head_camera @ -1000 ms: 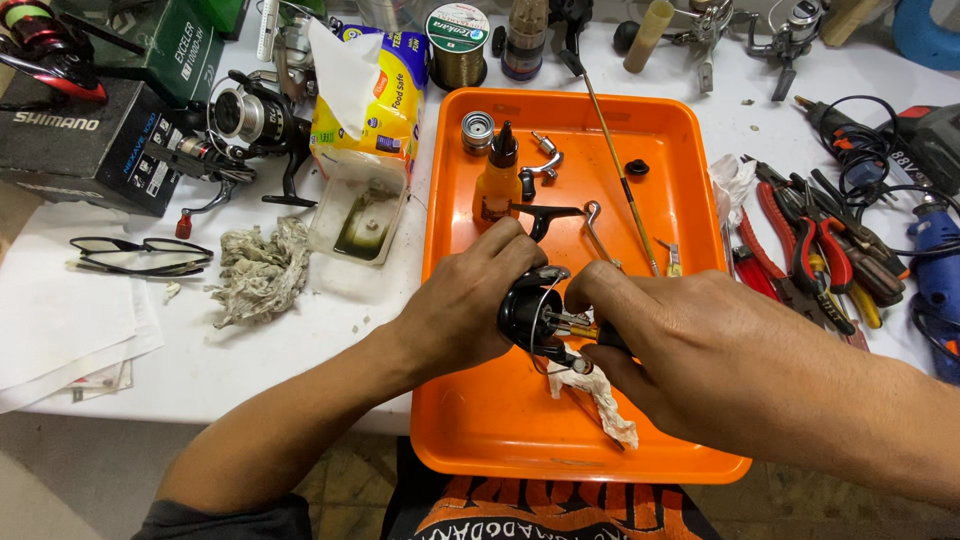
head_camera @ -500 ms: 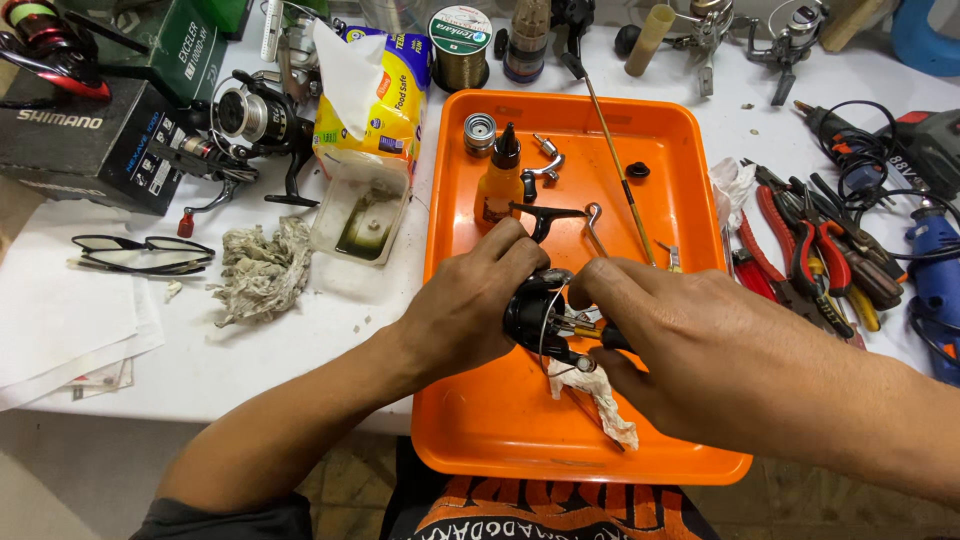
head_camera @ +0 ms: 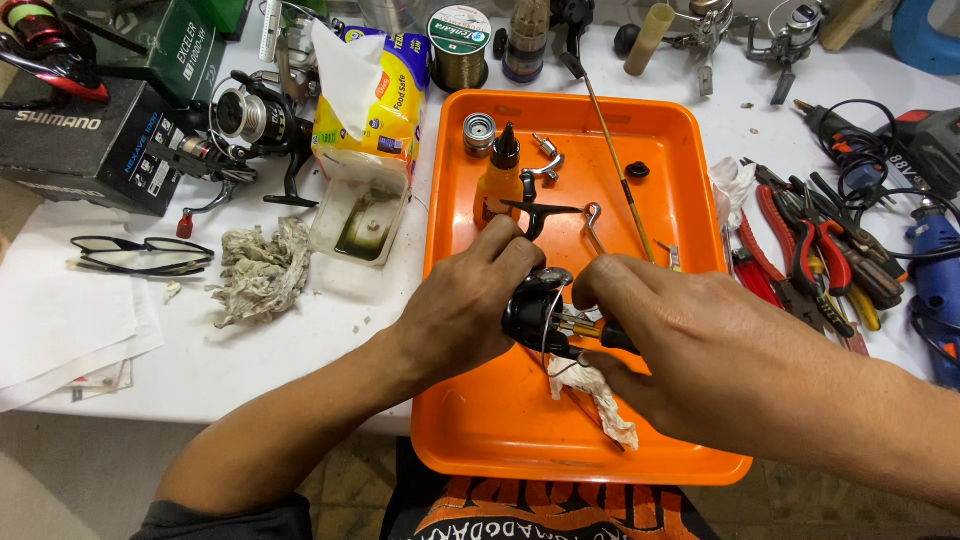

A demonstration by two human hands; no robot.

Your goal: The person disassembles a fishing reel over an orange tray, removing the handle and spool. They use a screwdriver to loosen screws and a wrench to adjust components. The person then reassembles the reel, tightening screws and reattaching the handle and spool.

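— Both hands are sitting almost where they were a moment ago; only the right hand (head_camera: 690,345) is edging a little lower and closer over the tray (head_camera: 665,130), and the rag (head_camera: 598,392) under it is hanging a touch further down.

— What is each hand gripping?

— Left hand (head_camera: 470,305) is wrapping its fingers around the black reel (head_camera: 535,310), thumb side on top. Right hand is pinching narrow on the reel's shaft end, fingertips meeting the left hand's across the reel.

— And the reel is where?

— It is being held just above the middle of the orange tray, between the two hands, with the dirty white rag trailing from beneath it toward the tray's near edge.

— What else is lying in the tray?

— An orange oil bottle (head_camera: 500,180) is standing upright at the far left, a small metal spool (head_camera: 479,131) is sitting behind it, a black handle (head_camera: 540,210) is lying just beside the bottle, and a thin brush (head_camera: 615,165) is lying diagonally across the far half.

— Outside the tray?

— Pliers (head_camera: 815,255) are lying to the right, a crumpled cloth (head_camera: 262,270) and glasses (head_camera: 140,255) to the left, and another reel (head_camera: 250,120) is standing behind the cloth.
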